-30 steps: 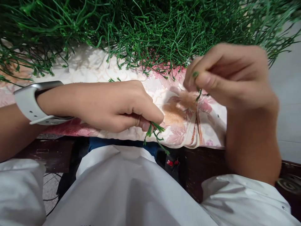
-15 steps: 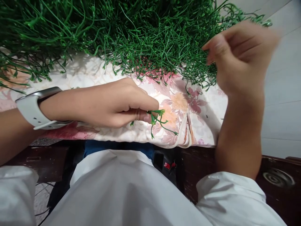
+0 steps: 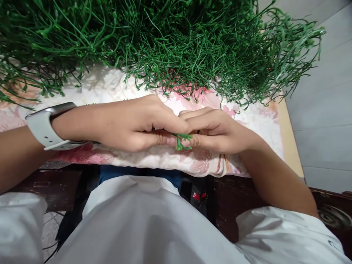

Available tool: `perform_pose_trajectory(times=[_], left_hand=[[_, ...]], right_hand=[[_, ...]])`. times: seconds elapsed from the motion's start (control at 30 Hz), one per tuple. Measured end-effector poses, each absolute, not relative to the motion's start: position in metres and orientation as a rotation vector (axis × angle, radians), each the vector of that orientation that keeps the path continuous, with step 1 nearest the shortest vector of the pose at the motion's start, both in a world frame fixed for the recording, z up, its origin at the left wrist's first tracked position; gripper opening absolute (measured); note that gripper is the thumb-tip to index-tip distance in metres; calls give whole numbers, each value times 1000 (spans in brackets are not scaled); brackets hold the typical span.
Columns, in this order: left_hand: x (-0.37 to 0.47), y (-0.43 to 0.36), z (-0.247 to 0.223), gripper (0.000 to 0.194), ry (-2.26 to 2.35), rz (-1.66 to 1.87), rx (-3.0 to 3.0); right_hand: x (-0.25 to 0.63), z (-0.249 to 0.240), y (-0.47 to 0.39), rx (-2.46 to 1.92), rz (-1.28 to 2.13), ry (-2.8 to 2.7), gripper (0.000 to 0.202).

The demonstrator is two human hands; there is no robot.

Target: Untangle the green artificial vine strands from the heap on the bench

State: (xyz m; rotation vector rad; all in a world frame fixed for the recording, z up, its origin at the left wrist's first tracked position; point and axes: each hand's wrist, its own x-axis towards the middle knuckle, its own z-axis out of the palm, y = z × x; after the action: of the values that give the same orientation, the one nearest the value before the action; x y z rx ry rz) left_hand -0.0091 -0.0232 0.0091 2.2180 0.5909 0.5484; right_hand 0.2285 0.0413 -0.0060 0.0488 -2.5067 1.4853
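Note:
My left hand is closed, its thumb and forefinger pinching several green artificial plant stems. Their forked tips poke out between the two thumbs. Fingertip to fingertip with it, my right hand is closed on the same stems from the other side. The fingers hide most of the stems. Both hands are just above the near part of a floral cloth. Beyond them lies a big heap of the same green plastic stems.
A pale wooden table edge shows at the right, beside a white tiled wall. Dark wooden furniture is below the cloth's near edge. A pale watch is on my left wrist.
My right hand has come down and left from beside the heap to the stems in my left hand, and its fingers have closed there. The left hand has barely moved.

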Motion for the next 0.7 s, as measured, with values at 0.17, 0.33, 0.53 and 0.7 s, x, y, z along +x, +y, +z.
perform_pose_trajectory(times=[0.17,0.33,0.53,0.7], left_hand=[[-11,-23,16,31,477,328,2173],[-11,-24,22,27,464,146,2099],[-9,-25,20,27,542,200,1980],[-10,-22,16,24,487,169,1891]], right_hand=[[230,-5,41,201,1586,-2493,25],[226,-8,38,278,1626,-2541,24],[224,-6,35,353,1627,-2595,26],[221,-2,28,344,1683,-2589,28]])
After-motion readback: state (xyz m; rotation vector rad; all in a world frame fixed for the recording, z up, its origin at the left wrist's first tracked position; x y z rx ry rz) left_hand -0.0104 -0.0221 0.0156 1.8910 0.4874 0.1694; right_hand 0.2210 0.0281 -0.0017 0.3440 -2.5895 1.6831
